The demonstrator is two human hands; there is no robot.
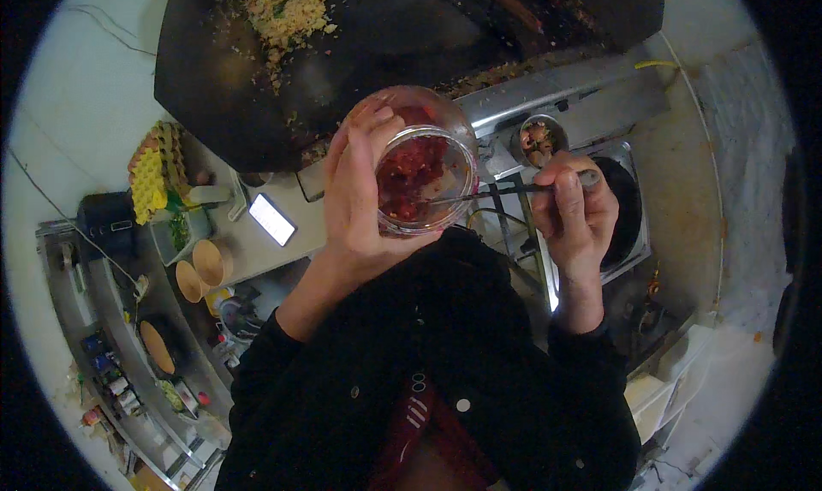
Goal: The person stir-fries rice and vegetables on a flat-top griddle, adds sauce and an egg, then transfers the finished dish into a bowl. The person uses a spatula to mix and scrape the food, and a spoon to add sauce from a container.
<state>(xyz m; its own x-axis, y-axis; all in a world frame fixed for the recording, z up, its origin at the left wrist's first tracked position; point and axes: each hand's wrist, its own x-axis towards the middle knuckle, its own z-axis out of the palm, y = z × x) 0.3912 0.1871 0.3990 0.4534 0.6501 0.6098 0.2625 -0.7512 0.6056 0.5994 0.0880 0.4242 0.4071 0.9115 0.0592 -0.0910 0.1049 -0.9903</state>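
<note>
My left hand grips a clear, wide-mouthed jar, its mouth tilted up towards me. Red chunky paste covers part of the inside. My right hand pinches the handle of a thin metal utensil, whose tip reaches into the jar's mouth; the shape of that tip is hard to make out. Beyond the jar lies a dark flat griddle, with a heap of fried rice at its far left.
A metal bowl with scraps stands just beyond my right hand. A black pan sits at right. On the left counter are a lit smartphone, paper cups, a tub of chopped greens and egg trays.
</note>
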